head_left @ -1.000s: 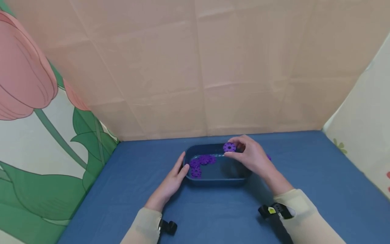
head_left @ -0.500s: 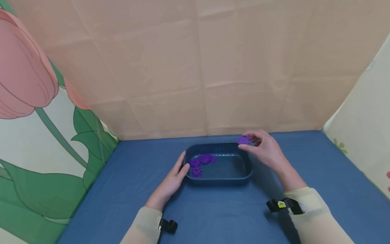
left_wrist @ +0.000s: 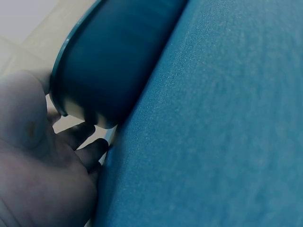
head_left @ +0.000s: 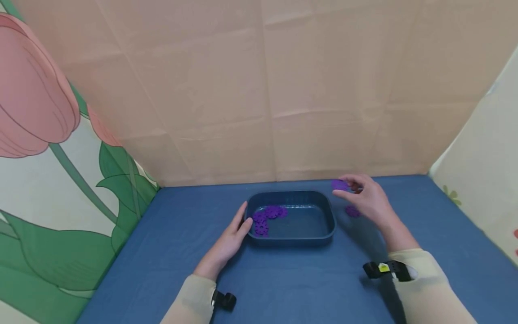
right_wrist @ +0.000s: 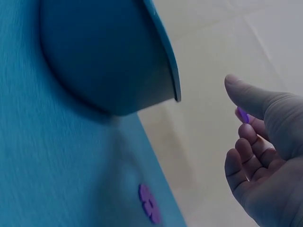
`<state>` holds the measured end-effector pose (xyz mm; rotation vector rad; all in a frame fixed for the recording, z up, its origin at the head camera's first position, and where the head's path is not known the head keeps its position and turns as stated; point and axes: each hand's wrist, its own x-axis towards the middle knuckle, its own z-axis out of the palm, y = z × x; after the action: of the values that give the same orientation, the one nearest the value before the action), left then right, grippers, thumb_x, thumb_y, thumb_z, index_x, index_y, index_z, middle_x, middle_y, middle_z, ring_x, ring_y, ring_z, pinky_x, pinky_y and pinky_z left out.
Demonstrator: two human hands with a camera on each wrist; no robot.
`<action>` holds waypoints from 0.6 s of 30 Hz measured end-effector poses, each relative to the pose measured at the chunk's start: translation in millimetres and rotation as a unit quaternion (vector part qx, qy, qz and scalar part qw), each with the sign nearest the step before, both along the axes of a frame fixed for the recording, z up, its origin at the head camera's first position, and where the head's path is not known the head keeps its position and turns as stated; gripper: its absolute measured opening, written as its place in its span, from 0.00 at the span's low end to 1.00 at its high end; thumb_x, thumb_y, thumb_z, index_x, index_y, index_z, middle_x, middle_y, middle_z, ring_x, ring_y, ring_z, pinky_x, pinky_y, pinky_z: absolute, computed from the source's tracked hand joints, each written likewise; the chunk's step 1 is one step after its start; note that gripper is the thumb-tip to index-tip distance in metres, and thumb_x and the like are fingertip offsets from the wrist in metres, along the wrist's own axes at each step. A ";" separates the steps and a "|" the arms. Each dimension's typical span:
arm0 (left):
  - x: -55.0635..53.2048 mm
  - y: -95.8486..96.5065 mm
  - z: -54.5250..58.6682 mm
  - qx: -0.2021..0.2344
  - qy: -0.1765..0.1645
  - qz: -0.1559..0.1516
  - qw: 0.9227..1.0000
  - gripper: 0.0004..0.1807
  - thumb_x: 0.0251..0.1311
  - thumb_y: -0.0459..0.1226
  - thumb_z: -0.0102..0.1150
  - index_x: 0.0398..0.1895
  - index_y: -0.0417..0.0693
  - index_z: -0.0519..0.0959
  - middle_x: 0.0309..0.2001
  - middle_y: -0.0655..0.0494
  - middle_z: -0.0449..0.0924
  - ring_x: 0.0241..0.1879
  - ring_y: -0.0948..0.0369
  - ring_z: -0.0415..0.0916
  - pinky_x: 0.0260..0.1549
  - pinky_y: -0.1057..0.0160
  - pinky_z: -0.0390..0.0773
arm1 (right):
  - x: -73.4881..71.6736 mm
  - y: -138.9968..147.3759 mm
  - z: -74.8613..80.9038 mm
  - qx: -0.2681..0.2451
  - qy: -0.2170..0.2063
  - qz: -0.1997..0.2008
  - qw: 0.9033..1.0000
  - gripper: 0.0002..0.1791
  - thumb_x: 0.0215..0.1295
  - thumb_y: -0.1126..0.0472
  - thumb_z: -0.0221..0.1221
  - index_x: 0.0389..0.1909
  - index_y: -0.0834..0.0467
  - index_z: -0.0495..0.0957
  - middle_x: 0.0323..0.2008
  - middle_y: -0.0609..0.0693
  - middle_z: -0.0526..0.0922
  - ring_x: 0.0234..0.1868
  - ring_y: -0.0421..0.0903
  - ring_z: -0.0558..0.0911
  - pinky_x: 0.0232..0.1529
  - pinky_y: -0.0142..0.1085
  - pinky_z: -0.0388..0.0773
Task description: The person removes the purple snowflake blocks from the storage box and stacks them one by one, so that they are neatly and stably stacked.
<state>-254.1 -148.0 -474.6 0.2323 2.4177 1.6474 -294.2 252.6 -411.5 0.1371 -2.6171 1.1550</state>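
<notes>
A dark blue plastic bin (head_left: 291, 240) stands on the table, with several purple notched snowflake discs (head_left: 272, 212) at its left end. My left hand (head_left: 227, 243) holds the bin's left end, thumb at the rim and fingers against the outer wall in the left wrist view. Beyond the bin's right side, my right hand (head_left: 370, 200) is raised and pinches one purple snowflake disc (head_left: 339, 185) between thumb and fingers. In the right wrist view that held disc (right_wrist: 243, 115) shows edge-on at the fingertips. Another snowflake disc (head_left: 352, 211) lies on the cloth below this hand.
Blue cloth (head_left: 170, 252) covers the table. A beige sheet (head_left: 267, 90) hangs behind its back edge. On the left is a wall panel with tulip pictures (head_left: 36, 90), and a pale panel (head_left: 481, 157) borders the right.
My right hand has moved right with the pinched disc, from over the bin to beyond its right side. The loose disc below it shows more fully. My left hand and the bin stay put.
</notes>
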 end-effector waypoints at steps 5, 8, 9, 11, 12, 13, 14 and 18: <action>-0.1 -0.2 -0.3 -0.002 0.001 0.001 1.000 0.35 0.63 0.72 0.42 0.71 0.95 0.42 0.78 0.77 0.38 0.79 0.61 0.34 0.76 0.42 0.42 | -4.4 12.1 -7.9 0.003 -0.017 -0.002 1.000 0.36 0.57 0.32 0.65 0.60 0.50 0.77 0.55 0.55 0.76 0.54 0.54 0.74 0.48 0.48 0.73; -0.1 -0.1 -0.1 -0.002 0.002 0.000 1.000 0.35 0.63 0.72 0.42 0.71 0.95 0.42 0.78 0.77 0.38 0.79 0.61 0.35 0.76 0.42 0.42 | -6.1 19.9 -12.8 0.007 -0.028 -0.004 1.000 0.36 0.57 0.31 0.64 0.60 0.51 0.77 0.55 0.56 0.75 0.54 0.54 0.73 0.47 0.46 0.72; -0.2 0.0 0.0 -0.002 0.002 -0.001 1.000 0.35 0.63 0.72 0.42 0.71 0.95 0.42 0.78 0.77 0.38 0.79 0.61 0.35 0.76 0.42 0.43 | -6.6 22.6 -14.4 0.010 -0.032 -0.005 0.999 0.37 0.57 0.31 0.64 0.60 0.52 0.77 0.55 0.57 0.75 0.53 0.55 0.73 0.47 0.45 0.72; -0.3 0.2 0.3 -0.001 0.002 -0.002 1.000 0.36 0.63 0.72 0.42 0.72 0.95 0.42 0.78 0.77 0.38 0.79 0.61 0.34 0.76 0.42 0.43 | -7.3 27.7 -17.2 0.014 -0.041 -0.008 0.999 0.37 0.57 0.31 0.64 0.59 0.52 0.78 0.54 0.57 0.75 0.53 0.54 0.73 0.46 0.44 0.71; -0.4 0.3 0.4 -0.001 0.002 -0.002 1.000 0.36 0.63 0.72 0.42 0.72 0.95 0.42 0.78 0.77 0.38 0.79 0.61 0.34 0.76 0.42 0.43 | -7.7 30.0 -18.9 0.014 -0.045 -0.007 0.999 0.37 0.57 0.31 0.64 0.59 0.53 0.78 0.54 0.58 0.75 0.53 0.54 0.72 0.45 0.43 0.71; -0.4 0.4 0.5 0.000 0.002 -0.002 1.000 0.36 0.63 0.72 0.42 0.72 0.94 0.42 0.78 0.77 0.38 0.79 0.61 0.34 0.76 0.42 0.43 | -7.8 32.0 -20.4 0.015 -0.050 -0.005 0.999 0.37 0.57 0.32 0.64 0.59 0.54 0.78 0.54 0.58 0.75 0.53 0.54 0.72 0.44 0.43 0.70; -0.5 0.6 0.6 0.000 0.003 -0.002 1.000 0.36 0.63 0.72 0.42 0.72 0.94 0.42 0.78 0.77 0.38 0.79 0.61 0.34 0.76 0.42 0.43 | -8.2 34.1 -22.1 0.017 -0.056 -0.004 0.998 0.37 0.57 0.31 0.64 0.59 0.54 0.78 0.54 0.59 0.75 0.52 0.55 0.72 0.43 0.43 0.70; -0.9 0.9 1.0 -0.002 0.001 -0.001 1.000 0.36 0.63 0.72 0.41 0.72 0.95 0.41 0.78 0.77 0.38 0.79 0.61 0.35 0.76 0.43 0.44 | -9.1 41.0 -28.7 0.024 -0.084 0.000 0.996 0.39 0.57 0.29 0.62 0.60 0.54 0.77 0.54 0.60 0.76 0.52 0.56 0.72 0.42 0.41 0.70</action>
<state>-254.9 -147.0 -473.7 0.2373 2.4204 1.6428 -303.2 293.6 -440.1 0.0503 -2.7921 1.1508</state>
